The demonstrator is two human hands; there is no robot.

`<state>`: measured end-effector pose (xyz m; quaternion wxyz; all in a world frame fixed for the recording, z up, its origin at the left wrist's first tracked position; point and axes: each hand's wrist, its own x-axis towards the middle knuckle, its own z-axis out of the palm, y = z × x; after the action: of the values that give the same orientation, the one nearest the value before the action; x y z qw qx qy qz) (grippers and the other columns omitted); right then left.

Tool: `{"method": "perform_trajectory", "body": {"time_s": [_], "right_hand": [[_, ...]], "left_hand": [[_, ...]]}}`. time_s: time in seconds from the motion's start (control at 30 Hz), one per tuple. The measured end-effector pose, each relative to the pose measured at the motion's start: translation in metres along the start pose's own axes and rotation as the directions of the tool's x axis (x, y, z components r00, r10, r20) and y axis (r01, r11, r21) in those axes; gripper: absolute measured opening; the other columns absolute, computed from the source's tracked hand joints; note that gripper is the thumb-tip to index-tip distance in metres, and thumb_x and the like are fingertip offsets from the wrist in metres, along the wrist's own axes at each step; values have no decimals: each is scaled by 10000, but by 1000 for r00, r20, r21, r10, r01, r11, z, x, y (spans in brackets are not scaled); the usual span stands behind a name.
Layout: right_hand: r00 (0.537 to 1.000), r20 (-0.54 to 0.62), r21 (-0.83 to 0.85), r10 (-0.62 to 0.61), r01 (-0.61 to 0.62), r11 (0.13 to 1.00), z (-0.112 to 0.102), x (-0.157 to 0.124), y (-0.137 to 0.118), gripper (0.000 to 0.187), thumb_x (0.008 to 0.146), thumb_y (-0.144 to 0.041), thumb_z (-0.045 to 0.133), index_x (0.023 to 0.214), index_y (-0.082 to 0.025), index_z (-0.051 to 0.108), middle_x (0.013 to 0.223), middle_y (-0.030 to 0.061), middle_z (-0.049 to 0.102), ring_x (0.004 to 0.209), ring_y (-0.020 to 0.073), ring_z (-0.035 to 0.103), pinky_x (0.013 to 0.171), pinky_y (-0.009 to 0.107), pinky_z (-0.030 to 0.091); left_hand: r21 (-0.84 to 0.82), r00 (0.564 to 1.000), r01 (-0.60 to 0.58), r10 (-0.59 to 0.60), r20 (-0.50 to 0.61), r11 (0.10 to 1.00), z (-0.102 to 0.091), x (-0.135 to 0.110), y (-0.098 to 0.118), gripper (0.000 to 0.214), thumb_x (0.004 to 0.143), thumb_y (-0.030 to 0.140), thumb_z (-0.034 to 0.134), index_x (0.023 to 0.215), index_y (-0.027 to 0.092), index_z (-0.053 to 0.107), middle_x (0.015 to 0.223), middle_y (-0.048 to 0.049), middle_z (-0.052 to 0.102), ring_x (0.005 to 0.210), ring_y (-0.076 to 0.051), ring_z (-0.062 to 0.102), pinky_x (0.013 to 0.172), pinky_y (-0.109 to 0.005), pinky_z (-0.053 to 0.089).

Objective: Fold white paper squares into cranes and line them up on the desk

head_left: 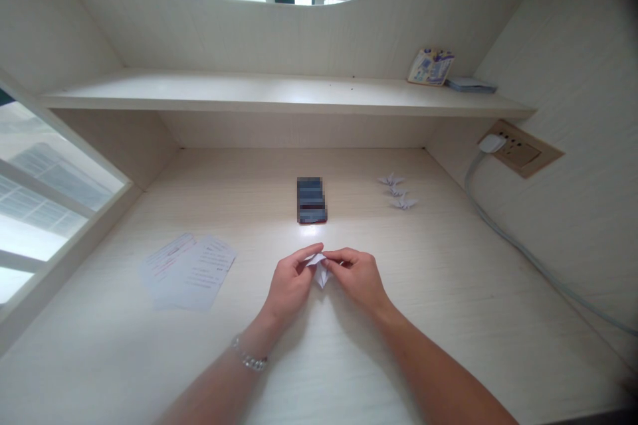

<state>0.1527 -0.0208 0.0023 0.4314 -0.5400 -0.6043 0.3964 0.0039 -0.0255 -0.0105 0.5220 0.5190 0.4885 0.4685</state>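
Observation:
Between my two hands is a small piece of folded white paper, with a pointed end facing down toward me. My left hand pinches its left side, the index finger stretched along the top. On the other side my right hand grips the upper right part between thumb and fingers. Parts of the folds are hidden behind the fingers. Just beyond the hands lies a phone with a blurred screen. Three folded paper cranes sit in a group at the back right of the desk.
Written paper sheets overlap on the left of the desk. A shelf spans the back, bearing a small printed packet and a flat stack. From the wall socket a grey cable runs down the right.

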Motion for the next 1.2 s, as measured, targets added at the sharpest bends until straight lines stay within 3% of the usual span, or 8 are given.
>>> {"method": "perform_trajectory", "body": {"time_s": [0.47,0.83,1.0,1.2], "right_hand": [[997,39,89,63,-66,994,0,2,2,157,707,-226,622,811,-175,728,797,63,719,729,205,655,677,308,504],[997,43,67,63,-66,996,-1,2,1,171,699,-258,630,812,-179,730,799,70,716,724,211,650,669,319,507],[994,38,109,104,-107,988,-1,2,3,154,676,-245,639,771,-159,726,745,65,712,682,199,645,627,292,497],[990,56,126,131,-137,982,-1,2,4,138,659,-248,648,730,-153,719,696,56,703,652,188,633,599,277,479]], "left_hand": [[13,1000,18,-18,-18,1000,-1,1,-2,387,714,59,509,1056,162,659,1142,-77,637,1083,-220,560,976,-372,408],[-41,996,94,-94,3,995,1,1,4,319,717,174,603,1029,159,671,1104,-91,656,1007,-228,605,911,-354,455],[-31,997,77,-77,12,997,3,0,3,328,730,242,625,1044,152,663,1095,-98,659,996,-237,609,881,-349,469],[28,998,56,-56,5,998,2,0,4,299,733,211,605,1020,167,676,1086,-86,665,1016,-236,600,906,-358,454]]}}
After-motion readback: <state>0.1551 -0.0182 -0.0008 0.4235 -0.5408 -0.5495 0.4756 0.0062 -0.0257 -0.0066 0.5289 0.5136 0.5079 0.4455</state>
